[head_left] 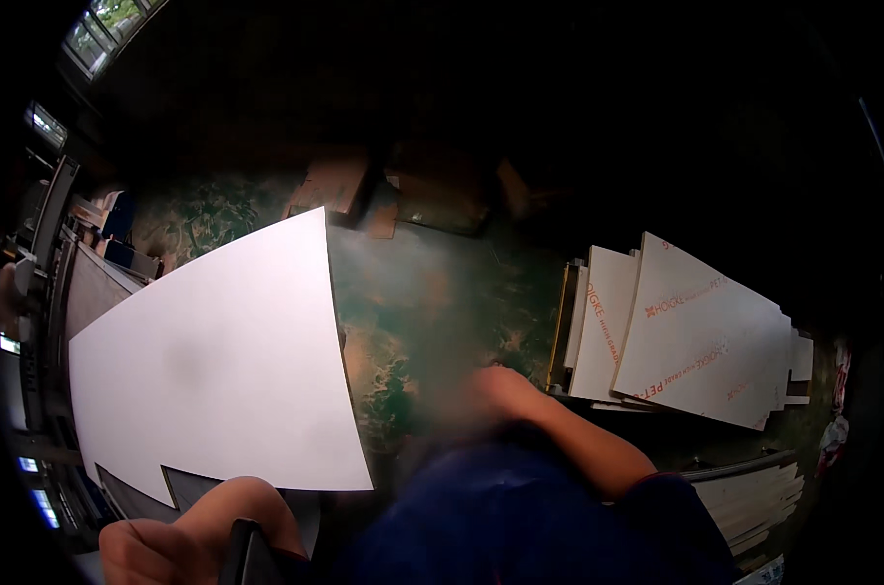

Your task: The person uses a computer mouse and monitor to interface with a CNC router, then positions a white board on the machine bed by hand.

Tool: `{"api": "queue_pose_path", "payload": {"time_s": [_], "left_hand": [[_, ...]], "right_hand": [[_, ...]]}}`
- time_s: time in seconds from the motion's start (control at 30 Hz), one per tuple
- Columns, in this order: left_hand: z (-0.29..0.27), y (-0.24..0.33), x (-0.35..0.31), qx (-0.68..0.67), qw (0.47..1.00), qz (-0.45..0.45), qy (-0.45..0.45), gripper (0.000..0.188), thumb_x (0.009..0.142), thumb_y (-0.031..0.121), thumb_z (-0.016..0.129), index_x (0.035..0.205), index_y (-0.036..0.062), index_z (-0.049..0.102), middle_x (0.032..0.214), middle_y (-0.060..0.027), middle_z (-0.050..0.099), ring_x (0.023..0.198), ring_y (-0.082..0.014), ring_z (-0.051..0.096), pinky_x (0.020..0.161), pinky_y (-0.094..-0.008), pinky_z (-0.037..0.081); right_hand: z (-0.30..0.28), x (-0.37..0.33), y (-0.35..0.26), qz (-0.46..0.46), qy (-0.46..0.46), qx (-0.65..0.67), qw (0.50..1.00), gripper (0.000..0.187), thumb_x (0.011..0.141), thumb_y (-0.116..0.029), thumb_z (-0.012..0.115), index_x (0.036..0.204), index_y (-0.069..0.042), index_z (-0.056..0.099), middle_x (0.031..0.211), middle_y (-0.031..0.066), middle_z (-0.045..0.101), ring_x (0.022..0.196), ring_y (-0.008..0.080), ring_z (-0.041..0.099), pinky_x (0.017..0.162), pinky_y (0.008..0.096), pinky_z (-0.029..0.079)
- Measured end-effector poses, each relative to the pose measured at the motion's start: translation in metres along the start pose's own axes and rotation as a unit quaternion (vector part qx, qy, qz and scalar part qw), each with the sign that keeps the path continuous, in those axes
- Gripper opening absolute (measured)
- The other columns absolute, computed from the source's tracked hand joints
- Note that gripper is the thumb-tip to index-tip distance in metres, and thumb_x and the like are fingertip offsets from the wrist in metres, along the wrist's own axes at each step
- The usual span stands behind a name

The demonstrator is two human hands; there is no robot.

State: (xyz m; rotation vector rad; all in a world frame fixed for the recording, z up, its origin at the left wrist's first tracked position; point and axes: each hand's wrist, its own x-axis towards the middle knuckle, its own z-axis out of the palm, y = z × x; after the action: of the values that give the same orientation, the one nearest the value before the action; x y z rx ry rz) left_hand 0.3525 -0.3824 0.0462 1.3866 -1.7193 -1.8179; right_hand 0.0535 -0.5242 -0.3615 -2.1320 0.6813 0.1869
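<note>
My left hand (144, 551) is at the lower left, bent at the wrist and curled like a fist; anything inside it is hidden. Beside it rises a dark bar-like piece (244, 554), and it is unclear whether the hand touches it. Just beyond lies a large plain white board (217, 361), with a notched near edge. My right hand (491, 392) is out in front of my body over the green floor, between the white board and a stack of boards. Its fingers are smeared by motion, and no held thing can be made out.
To the right, a stack of white panels with orange print (700, 331) sits at uneven angles. More boards (749, 512) are piled nearer on that side. Brown cardboard pieces (334, 183) lie on the worn green floor (432, 283) ahead. Machine frames (57, 210) line the far left.
</note>
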Motion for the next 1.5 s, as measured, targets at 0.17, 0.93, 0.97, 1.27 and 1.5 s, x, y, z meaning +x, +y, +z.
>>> {"api": "queue_pose_path", "payload": {"time_s": [0.17, 0.93, 0.97, 1.27, 1.5], "left_hand": [[-0.013, 0.056, 0.059, 0.017, 1.000, -0.026, 0.003, 0.065, 0.075, 0.028, 0.073, 0.128, -0.0053, 0.054, 0.115, -0.0132, 0.062, 0.109, -0.0206, 0.056, 0.093, -0.0320, 0.044], [-0.282, 0.053, 0.225, 0.175, 0.964, 0.188, -0.071, 0.052, 0.075, 0.018, 0.071, 0.122, -0.0023, 0.059, 0.101, -0.0095, 0.064, 0.095, -0.0213, 0.060, 0.080, -0.0290, 0.049], [-0.296, 0.038, 0.218, 0.219, 0.929, 0.285, -0.087, 0.051, 0.075, 0.016, 0.071, 0.122, -0.0013, 0.060, 0.099, -0.0093, 0.064, 0.094, -0.0217, 0.061, 0.079, -0.0286, 0.050], [-0.308, 0.161, 0.276, 0.192, 0.972, 0.002, 0.132, 0.051, 0.073, 0.012, 0.075, 0.122, 0.0029, 0.061, 0.097, -0.0093, 0.065, 0.090, -0.0216, 0.062, 0.077, -0.0283, 0.050], [-0.348, 0.181, 0.322, 0.125, 0.943, -0.125, 0.282, 0.050, 0.073, 0.015, 0.075, 0.120, 0.0032, 0.061, 0.093, -0.0089, 0.062, 0.086, -0.0212, 0.060, 0.074, -0.0287, 0.048]], "right_hand": [[-0.052, -0.016, 0.083, 0.048, 0.186, 0.040, 0.981, 0.023, 0.083, -0.016, 0.066, 0.105, -0.007, 0.068, 0.098, 0.0125, 0.066, 0.091, 0.0333, 0.064, 0.080, 0.0402, 0.052], [-0.104, 0.109, 0.195, 0.252, 0.257, 0.156, 0.920, 0.032, 0.085, -0.013, 0.068, 0.115, -0.002, 0.067, 0.101, 0.0154, 0.071, 0.093, 0.0281, 0.069, 0.084, 0.0360, 0.054], [-0.111, 0.118, 0.194, 0.229, 0.313, 0.200, 0.900, 0.028, 0.086, -0.010, 0.067, 0.113, -0.001, 0.067, 0.098, 0.0139, 0.072, 0.091, 0.0250, 0.070, 0.082, 0.0340, 0.055], [-0.210, 0.223, 0.236, 0.141, 0.355, 0.335, 0.861, 0.012, 0.090, -0.002, 0.060, 0.098, 0.002, 0.068, 0.079, 0.0051, 0.068, 0.071, 0.0105, 0.065, 0.068, 0.0250, 0.053], [-0.317, 0.347, 0.296, 0.075, 0.318, 0.266, 0.907, 0.016, 0.088, -0.013, 0.069, 0.079, -0.002, 0.064, 0.065, -0.0003, 0.060, 0.059, 0.0071, 0.052, 0.056, 0.0255, 0.043]]}}
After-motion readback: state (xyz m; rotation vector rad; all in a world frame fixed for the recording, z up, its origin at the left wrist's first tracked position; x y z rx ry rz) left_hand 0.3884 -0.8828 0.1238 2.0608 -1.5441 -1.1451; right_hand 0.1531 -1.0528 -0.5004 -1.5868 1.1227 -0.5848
